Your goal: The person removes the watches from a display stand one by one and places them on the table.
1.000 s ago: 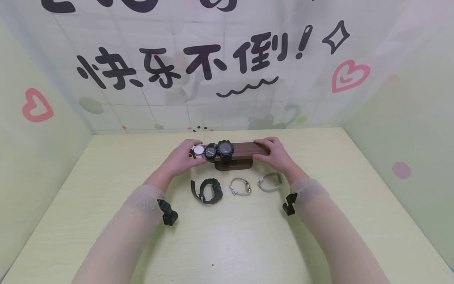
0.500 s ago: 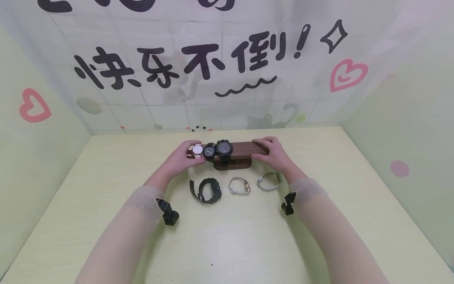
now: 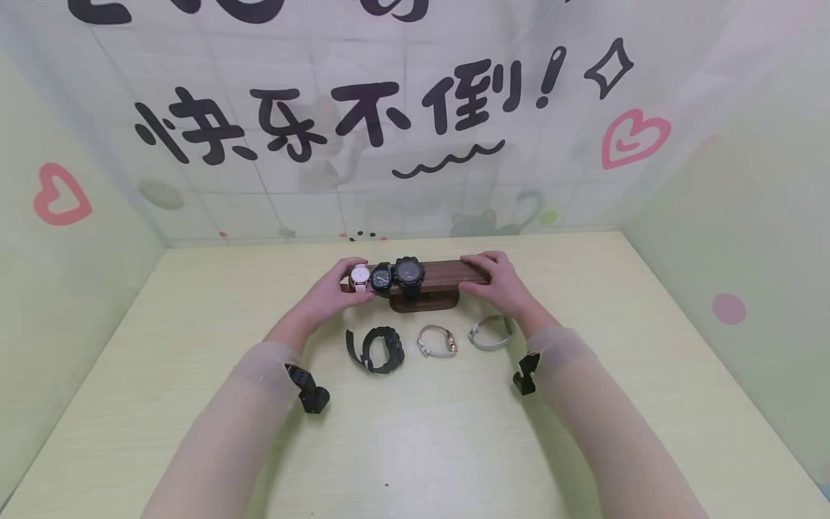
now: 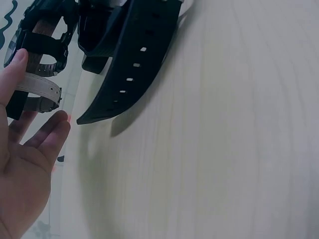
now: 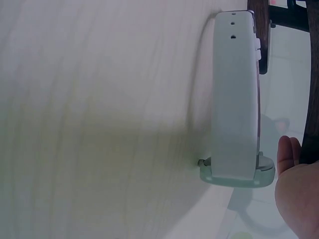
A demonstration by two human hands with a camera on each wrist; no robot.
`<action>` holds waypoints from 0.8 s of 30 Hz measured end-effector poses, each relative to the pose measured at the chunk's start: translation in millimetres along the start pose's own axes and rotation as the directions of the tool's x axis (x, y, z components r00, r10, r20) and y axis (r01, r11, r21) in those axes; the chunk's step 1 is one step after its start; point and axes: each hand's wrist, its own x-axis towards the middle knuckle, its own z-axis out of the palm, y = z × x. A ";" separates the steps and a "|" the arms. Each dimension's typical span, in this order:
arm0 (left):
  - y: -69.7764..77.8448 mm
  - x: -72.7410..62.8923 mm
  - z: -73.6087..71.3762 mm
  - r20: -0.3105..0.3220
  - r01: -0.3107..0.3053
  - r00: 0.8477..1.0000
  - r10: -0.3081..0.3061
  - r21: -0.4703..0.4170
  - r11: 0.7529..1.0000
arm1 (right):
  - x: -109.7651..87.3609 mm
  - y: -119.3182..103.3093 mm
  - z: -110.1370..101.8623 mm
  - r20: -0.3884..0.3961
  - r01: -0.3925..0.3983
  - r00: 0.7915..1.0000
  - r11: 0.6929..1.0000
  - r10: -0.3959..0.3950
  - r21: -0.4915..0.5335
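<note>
A dark wooden watch stand (image 3: pixel 454 274) with a long bar over an oval base stands at the back of the table. My left hand (image 3: pixel 331 292) grips the bar's left end, thumb in front and fingers behind. The right hand (image 3: pixel 499 282) holds its other end. On the bar's left half sit a white-strapped watch (image 3: pixel 359 275), a square black watch (image 3: pixel 381 277) and a big round black watch (image 3: pixel 409 272). In the left wrist view the left thumb lies near the pale strap (image 4: pixel 42 85). The right fingers are partly hidden in the right wrist view.
In front of the stand lie a black watch (image 3: pixel 384 350) with its strap undone, a thin bracelet-like watch (image 3: pixel 438 342) with gold-coloured parts, and a pale-strapped watch (image 3: pixel 491 334). Behind the table (image 3: pixel 415 447) rises a printed backdrop (image 3: pixel 363 194); side panels stand left and right.
</note>
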 end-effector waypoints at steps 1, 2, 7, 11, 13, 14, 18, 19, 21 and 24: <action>-0.4 0.0 0.2 0.001 0.000 1.000 0.000 -0.012 1.000 | 0.0 0.2 0.2 0.000 -0.001 1.000 1.000 0.001 0.000; -0.7 -0.1 0.3 0.003 0.000 1.000 0.000 -0.024 1.000 | 0.0 0.2 0.5 -0.001 -0.001 1.000 1.000 0.001 0.001; 0.0 -1.1 1.4 0.003 0.008 1.000 -0.008 -0.061 0.998 | 0.2 0.2 1.1 -0.003 0.001 1.000 1.000 -0.001 -0.002; 0.4 -2.4 0.9 -0.001 0.012 1.000 -0.012 -0.082 0.997 | 1.1 -1.1 2.0 -0.003 0.000 1.000 1.000 0.000 -0.003; 0.3 -3.5 0.0 -0.008 0.013 1.000 -0.014 -0.086 0.996 | 2.3 -1.6 3.1 -0.001 0.005 1.000 1.000 -0.005 -0.004; 0.1 -4.0 -0.5 -0.013 0.014 1.000 -0.016 -0.088 0.996 | 2.9 -1.9 3.4 0.000 0.009 1.000 1.000 -0.009 -0.005; -1.9 -4.0 -0.7 -0.027 0.006 1.000 -0.009 -0.104 0.995 | 3.0 -2.4 3.5 -0.004 0.019 1.000 1.000 -0.019 -0.012; -2.7 -3.3 -0.2 -0.027 0.004 1.000 -0.007 -0.109 0.994 | 2.3 -2.4 3.1 -0.006 0.018 1.000 1.000 -0.018 -0.013; -3.9 -1.9 1.0 -0.023 0.004 1.000 -0.007 -0.117 0.993 | 0.9 -1.9 2.3 -0.012 0.012 1.000 1.000 -0.012 -0.013; -3.7 -1.8 2.2 -0.023 0.017 1.000 -0.020 -0.116 0.993 | -0.8 -1.2 1.8 -0.010 0.010 1.000 1.000 -0.010 -0.008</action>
